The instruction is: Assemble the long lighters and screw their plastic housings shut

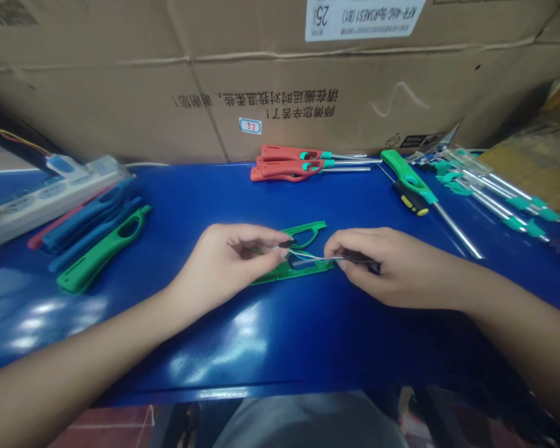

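Note:
Two green lighter shell halves (pixel 308 270) lie on the blue table at its middle, below my hands. My left hand (pixel 238 252) pinches a small black part (pixel 288 243) between thumb and fingertips, above the shells. Thin white wires (pixel 303 254) run from it toward the right. My right hand (pixel 382 261) is closed on a slim dark tool (pixel 361 260) that looks like tweezers. Its thin end points left, close to the wires; whether it grips them, I cannot tell. My left fingers partly cover the shells.
Red lighters (pixel 289 169) lie at the back beside the cardboard box (pixel 121 112). A green lighter (pixel 413 180) rests against a black-and-yellow screwdriver handle (pixel 410 199). Several metal lighter tubes (pixel 494 186) are at right. Blue and green handle shells (pixel 102 252) and a power strip (pixel 42 199) are at left.

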`<move>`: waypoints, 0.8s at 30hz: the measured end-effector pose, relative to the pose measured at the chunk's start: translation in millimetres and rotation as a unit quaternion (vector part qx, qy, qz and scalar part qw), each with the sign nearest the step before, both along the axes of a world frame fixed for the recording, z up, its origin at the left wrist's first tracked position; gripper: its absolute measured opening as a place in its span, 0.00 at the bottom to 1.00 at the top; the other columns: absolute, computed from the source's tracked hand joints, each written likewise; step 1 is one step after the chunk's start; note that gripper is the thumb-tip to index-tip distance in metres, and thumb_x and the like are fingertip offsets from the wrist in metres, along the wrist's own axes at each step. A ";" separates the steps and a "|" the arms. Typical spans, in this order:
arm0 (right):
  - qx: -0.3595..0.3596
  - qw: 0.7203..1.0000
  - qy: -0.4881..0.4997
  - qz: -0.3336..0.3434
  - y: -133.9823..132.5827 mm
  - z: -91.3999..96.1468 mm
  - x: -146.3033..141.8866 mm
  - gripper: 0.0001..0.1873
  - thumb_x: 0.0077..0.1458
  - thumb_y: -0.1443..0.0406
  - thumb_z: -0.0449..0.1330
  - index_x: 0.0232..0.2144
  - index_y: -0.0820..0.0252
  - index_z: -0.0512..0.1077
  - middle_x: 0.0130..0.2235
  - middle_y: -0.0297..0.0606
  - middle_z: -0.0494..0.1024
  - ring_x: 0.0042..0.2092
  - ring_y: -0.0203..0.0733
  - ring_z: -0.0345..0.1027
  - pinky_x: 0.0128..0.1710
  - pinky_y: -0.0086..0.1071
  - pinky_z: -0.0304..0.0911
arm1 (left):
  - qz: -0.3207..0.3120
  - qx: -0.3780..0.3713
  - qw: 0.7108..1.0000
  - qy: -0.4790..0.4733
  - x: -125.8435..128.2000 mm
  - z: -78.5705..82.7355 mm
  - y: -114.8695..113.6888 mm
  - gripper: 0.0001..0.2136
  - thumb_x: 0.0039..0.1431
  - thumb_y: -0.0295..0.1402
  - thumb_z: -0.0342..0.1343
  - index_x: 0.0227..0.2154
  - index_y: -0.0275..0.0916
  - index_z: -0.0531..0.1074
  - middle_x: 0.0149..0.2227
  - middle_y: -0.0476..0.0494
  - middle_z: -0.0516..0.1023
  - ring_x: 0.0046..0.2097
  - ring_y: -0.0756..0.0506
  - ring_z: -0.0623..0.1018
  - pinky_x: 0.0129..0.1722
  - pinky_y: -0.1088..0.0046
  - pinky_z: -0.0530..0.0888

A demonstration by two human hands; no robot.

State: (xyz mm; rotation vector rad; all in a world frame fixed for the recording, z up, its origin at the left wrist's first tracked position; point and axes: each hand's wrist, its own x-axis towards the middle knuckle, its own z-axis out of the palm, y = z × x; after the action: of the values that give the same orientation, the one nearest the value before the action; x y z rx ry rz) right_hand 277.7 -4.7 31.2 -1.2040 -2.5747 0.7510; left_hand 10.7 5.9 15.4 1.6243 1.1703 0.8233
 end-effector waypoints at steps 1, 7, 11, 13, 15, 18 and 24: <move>0.003 1.000 -0.006 0.004 -1.5 -0.1 -2.4 0.10 0.63 0.70 0.54 0.44 0.54 0.71 0.37 0.31 0.77 0.35 0.38 0.68 0.34 0.32 0.55 | -0.002 -0.002 1.000 -0.008 2.1 -1.1 -1.4 0.12 0.53 0.35 0.71 0.41 0.39 0.84 0.38 0.43 0.87 0.38 0.44 0.86 0.40 0.72 0.84; 0.089 0.994 -0.034 0.051 -8.7 -8.0 -17.8 0.16 0.73 0.59 0.49 0.38 0.57 0.72 0.36 0.34 0.76 0.36 0.38 0.69 0.33 0.33 0.53 | -0.022 -0.035 0.997 -0.062 9.9 -1.9 -7.8 0.12 0.53 0.32 0.71 0.41 0.38 0.84 0.37 0.44 0.87 0.37 0.46 0.85 0.41 0.72 0.84; 0.130 0.989 -0.020 0.068 -10.3 -13.1 -20.7 0.18 0.73 0.57 0.49 0.38 0.57 0.74 0.35 0.34 0.76 0.35 0.37 0.69 0.33 0.32 0.53 | -0.021 -0.046 0.997 -0.059 10.4 0.2 -9.4 0.11 0.53 0.33 0.71 0.39 0.38 0.84 0.38 0.44 0.87 0.38 0.45 0.86 0.42 0.72 0.84; 0.137 0.988 -0.007 0.067 -10.7 -13.9 -21.0 0.18 0.73 0.55 0.49 0.40 0.58 0.74 0.36 0.35 0.77 0.35 0.37 0.70 0.33 0.32 0.54 | -0.020 -0.044 0.997 -0.060 10.6 0.2 -9.5 0.10 0.53 0.33 0.71 0.39 0.39 0.84 0.38 0.45 0.87 0.39 0.45 0.86 0.43 0.71 0.84; 0.146 0.987 -0.008 0.065 -11.1 -14.4 -21.7 0.19 0.74 0.57 0.48 0.39 0.58 0.75 0.36 0.35 0.77 0.35 0.37 0.70 0.33 0.32 0.55 | -0.017 -0.041 0.997 -0.064 11.0 -0.9 -9.5 0.10 0.53 0.33 0.71 0.39 0.39 0.84 0.38 0.45 0.87 0.40 0.44 0.86 0.43 0.71 0.84; 0.175 0.982 -0.015 0.073 -12.2 -16.0 -23.5 0.16 0.73 0.62 0.49 0.38 0.59 0.75 0.35 0.35 0.78 0.33 0.37 0.70 0.32 0.33 0.54 | -0.019 -0.041 0.997 -0.066 12.3 -3.6 -10.6 0.09 0.54 0.33 0.71 0.38 0.39 0.84 0.39 0.46 0.87 0.40 0.45 0.86 0.44 0.72 0.84; 0.241 0.963 0.004 0.117 -15.3 -21.3 -26.8 0.16 0.71 0.68 0.50 0.39 0.60 0.78 0.34 0.35 0.81 0.34 0.38 0.72 0.33 0.34 0.56 | -0.042 -0.011 0.998 -0.036 13.9 -4.5 -13.9 0.06 0.56 0.32 0.69 0.37 0.40 0.85 0.37 0.46 0.87 0.38 0.45 0.86 0.39 0.74 0.83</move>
State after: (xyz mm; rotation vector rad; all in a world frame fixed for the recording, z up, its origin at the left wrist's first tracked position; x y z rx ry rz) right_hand 251.0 -20.0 9.9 -0.7549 -2.6938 0.1368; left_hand 24.6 -8.0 10.9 1.6025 1.0499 0.8052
